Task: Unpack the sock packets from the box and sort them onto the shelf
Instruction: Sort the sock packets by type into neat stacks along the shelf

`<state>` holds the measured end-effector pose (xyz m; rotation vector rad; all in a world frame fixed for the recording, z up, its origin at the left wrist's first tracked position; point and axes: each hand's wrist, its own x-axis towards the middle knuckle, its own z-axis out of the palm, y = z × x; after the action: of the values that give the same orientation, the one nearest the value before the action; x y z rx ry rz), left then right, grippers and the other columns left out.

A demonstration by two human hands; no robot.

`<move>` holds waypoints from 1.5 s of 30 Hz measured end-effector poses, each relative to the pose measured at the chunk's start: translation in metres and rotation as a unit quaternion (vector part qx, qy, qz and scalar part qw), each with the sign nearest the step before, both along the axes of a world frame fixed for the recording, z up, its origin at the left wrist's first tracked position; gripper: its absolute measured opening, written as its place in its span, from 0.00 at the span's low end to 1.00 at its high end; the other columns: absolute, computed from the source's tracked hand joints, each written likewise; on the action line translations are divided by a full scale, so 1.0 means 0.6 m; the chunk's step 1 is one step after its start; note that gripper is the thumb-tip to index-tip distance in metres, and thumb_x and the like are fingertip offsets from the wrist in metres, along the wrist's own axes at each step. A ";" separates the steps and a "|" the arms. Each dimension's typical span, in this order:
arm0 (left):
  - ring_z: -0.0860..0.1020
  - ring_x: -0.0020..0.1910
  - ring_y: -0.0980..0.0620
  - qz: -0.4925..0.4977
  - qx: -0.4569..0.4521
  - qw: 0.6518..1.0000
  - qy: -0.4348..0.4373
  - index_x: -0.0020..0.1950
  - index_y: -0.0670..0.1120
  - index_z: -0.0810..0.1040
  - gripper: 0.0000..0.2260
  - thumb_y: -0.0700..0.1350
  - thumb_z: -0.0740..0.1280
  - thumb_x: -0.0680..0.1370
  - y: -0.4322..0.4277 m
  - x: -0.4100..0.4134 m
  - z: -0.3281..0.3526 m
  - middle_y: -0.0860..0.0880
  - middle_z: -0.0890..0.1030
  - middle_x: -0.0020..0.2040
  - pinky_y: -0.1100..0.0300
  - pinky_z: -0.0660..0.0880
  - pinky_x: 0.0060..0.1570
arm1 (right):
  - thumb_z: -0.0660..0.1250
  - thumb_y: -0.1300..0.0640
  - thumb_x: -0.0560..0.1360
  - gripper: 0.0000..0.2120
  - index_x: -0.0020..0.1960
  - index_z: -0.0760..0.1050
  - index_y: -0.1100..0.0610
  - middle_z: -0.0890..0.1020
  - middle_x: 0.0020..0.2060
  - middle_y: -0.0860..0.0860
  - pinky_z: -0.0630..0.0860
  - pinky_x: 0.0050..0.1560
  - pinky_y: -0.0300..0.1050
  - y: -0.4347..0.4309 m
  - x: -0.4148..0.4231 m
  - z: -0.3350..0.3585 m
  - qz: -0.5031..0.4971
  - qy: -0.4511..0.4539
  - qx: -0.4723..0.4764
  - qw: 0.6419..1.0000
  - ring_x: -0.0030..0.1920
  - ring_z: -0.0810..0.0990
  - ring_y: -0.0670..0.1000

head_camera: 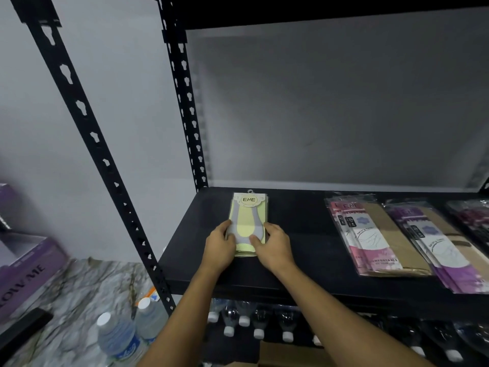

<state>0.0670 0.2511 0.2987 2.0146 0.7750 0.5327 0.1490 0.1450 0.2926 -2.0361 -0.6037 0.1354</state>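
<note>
Sock packets (248, 218), yellow-green, are being gripped at their near end by your curled fingers, left hand (219, 246) on the left edge and right hand (275, 245) on the right, thumbs pressing on top. They are lying flat near the left end of the black shelf (299, 250), with pink packets (354, 234) and purple packets (434, 245) well apart to the right.

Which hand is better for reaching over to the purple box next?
Probably the left hand. Both hands hold the yellow-green sock packet on the shelf, but the purple box sits off to the left, on that hand's side; the right hand would have to cross over.
</note>
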 end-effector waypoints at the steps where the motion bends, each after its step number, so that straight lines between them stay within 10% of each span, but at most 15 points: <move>1: 0.74 0.65 0.48 -0.001 0.001 1.000 0.000 0.74 0.41 0.66 0.21 0.37 0.57 0.81 -0.001 -0.001 0.000 0.44 0.74 0.70 0.63 0.71 0.56 | 0.69 0.58 0.74 0.19 0.62 0.75 0.62 0.77 0.60 0.56 0.69 0.54 0.36 0.000 0.000 0.001 0.001 -0.002 0.000 1.000 0.59 0.76 0.54; 12: 0.76 0.56 0.52 -0.001 -0.003 1.000 -0.010 0.71 0.41 0.69 0.18 0.41 0.61 0.80 -0.012 -0.011 0.013 0.48 0.76 0.65 0.70 0.72 0.44 | 0.66 0.58 0.77 0.24 0.71 0.66 0.60 0.71 0.68 0.54 0.60 0.58 0.33 -0.043 -0.011 0.037 0.022 -0.039 0.008 0.999 0.68 0.69 0.52; 20: 0.70 0.66 0.54 0.030 0.063 0.985 -0.158 0.69 0.45 0.73 0.18 0.41 0.65 0.78 -0.127 0.002 0.047 0.52 0.73 0.65 0.56 0.67 0.67 | 0.67 0.53 0.76 0.25 0.71 0.67 0.58 0.70 0.69 0.51 0.59 0.65 0.34 -0.159 0.011 0.081 -0.029 -0.106 0.029 0.993 0.71 0.66 0.48; 27: 0.71 0.64 0.57 -0.097 -0.037 0.986 -0.133 0.69 0.51 0.71 0.19 0.43 0.67 0.78 -0.271 0.075 0.020 0.56 0.72 0.64 0.61 0.69 0.64 | 0.68 0.55 0.74 0.22 0.66 0.73 0.59 0.74 0.66 0.53 0.66 0.68 0.46 -0.308 0.081 0.097 -0.132 -0.138 -0.009 0.982 0.67 0.69 0.54; 45: 0.77 0.61 0.54 -0.139 -0.140 0.977 -0.086 0.72 0.52 0.70 0.30 0.55 0.66 0.70 -0.386 0.163 -0.021 0.52 0.77 0.64 0.51 0.74 0.64 | 0.67 0.53 0.75 0.26 0.71 0.67 0.60 0.72 0.68 0.54 0.67 0.70 0.50 -0.412 0.129 0.039 -0.129 -0.008 0.012 0.991 0.68 0.70 0.53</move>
<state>0.1649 0.0197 0.2860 1.7505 0.4262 0.4046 0.2263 -0.1023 0.3159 -2.0743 -0.3438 -0.0410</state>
